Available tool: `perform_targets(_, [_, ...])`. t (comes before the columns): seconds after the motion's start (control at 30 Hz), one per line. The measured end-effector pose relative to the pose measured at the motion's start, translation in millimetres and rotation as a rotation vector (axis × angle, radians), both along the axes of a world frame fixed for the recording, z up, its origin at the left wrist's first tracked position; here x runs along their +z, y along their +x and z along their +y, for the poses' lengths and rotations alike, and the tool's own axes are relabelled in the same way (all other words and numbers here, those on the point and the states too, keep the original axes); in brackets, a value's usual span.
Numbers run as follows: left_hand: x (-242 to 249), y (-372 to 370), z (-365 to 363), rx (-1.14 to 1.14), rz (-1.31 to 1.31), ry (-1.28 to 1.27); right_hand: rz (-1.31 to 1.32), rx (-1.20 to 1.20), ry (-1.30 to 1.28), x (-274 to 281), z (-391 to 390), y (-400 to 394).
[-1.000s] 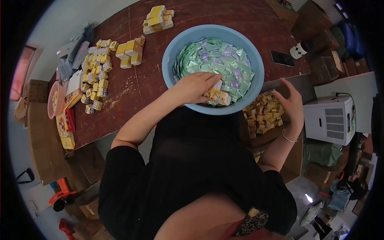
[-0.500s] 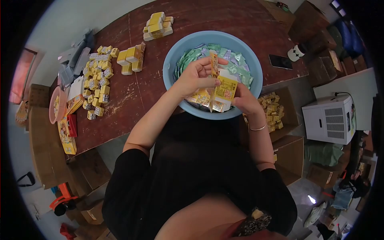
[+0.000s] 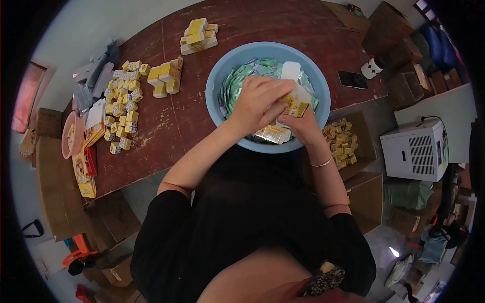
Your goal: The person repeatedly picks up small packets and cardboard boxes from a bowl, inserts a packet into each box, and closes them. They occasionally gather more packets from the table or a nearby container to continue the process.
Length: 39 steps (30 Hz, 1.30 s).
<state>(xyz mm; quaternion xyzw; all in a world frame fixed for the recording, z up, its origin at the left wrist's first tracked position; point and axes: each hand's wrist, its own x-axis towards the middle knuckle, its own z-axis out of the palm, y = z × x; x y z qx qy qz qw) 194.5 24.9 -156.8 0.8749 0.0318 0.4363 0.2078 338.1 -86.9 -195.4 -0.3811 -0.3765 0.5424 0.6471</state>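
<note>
Over a blue basin [image 3: 218, 113], my right hand [image 3: 305, 127] holds a small yellow box [image 3: 298, 102] from below. Its white flap [image 3: 290, 71] stands up at the top. My left hand [image 3: 257, 103] is closed against the box's left side, with fingers bent across it; part of the box is hidden behind them. Green and lilac shiny packets [image 3: 235, 83] fill the basin. Below my hands, flat yellow printed cartons [image 3: 273, 134] lie at the basin's near side.
On the dark red table [image 3: 151, 146], many small yellow boxes [image 3: 124, 108] lie at the left, and stacked yellow packs [image 3: 164, 76] sit nearer the middle. A phone [image 3: 352, 79] and a cup [image 3: 372, 68] stand right. A cardboard box [image 3: 366, 136] below holds more small boxes.
The flat yellow carton between my hands is now an opened-out box with its white flap up. My left hand has moved right onto it, and my right hand has tilted it.
</note>
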Motion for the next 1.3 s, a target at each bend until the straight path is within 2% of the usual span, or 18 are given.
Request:
perform_targets(0.07, [-2,2,5,-0.053,0.043,-0.055,-0.025,-0.04,0.004,4,-5,-5])
perform_targets(0.13, [0,5,8,-0.108,0.079,-0.096,0.305,-0.013,-0.012,8,-4,-5])
perform_targets(0.2, [-2,7,3,-0.244,0.07,-0.096,0.274,0.028,-0.013,7,-7,-1])
perform_targets(0.33, [-2,3,7,-0.285,0.135,-0.082,0.131,0.063,-0.012,2,-10,3])
perform_targets(0.43, [-1,1,7,-0.349,0.175,-0.048,0.219,0.171,-0.029,-3,-11,9])
perform_targets(0.53, [0,-2,-3,-0.282,0.138,0.05,0.308,0.137,-0.046,-4,-10,4])
perform_targets(0.57, [2,-3,-7,-0.317,0.122,-0.1,0.308,0.137,-0.047,-3,-11,1])
perform_targets(0.6, [4,-4,-11,-0.351,0.105,-0.249,0.29,0.055,-0.047,7,-12,-6])
perform_targets(0.63, [5,-2,-16,-0.35,0.103,-0.248,0.27,-0.025,-0.047,13,-12,-9])
perform_targets(0.7, [7,2,-25,-0.431,-0.165,-0.635,0.189,-0.016,-0.072,15,-11,-8])
perform_targets(0.77, [5,2,-15,-0.394,-0.04,-0.572,0.111,-0.011,-0.097,11,-9,-6])
perform_targets(0.83, [4,5,-11,-0.356,0.081,-0.507,-0.142,-0.173,-0.061,4,-6,-4])
perform_targets(0.9, [3,11,-13,-0.273,0.056,-0.562,-0.202,-0.209,-0.07,4,-5,-2])
perform_targets(0.93, [3,12,-13,-0.272,0.057,-0.565,-0.261,-0.245,-0.079,4,-5,-2])
perform_targets(1.0, [1,13,-12,-0.32,0.095,-0.753,-0.307,-0.269,-0.098,4,-6,-2])
perform_targets(1.1, [1,16,-14,-0.275,0.082,-0.804,-0.357,-0.307,-0.107,2,-6,-3])
perform_targets(1.23, [3,16,-10,-0.261,0.092,-0.594,-0.391,-0.355,-0.077,2,-7,-2])
perform_targets(1.3, [0,18,-13,-0.234,0.055,-0.339,-0.408,-0.358,-0.079,3,-6,-2])
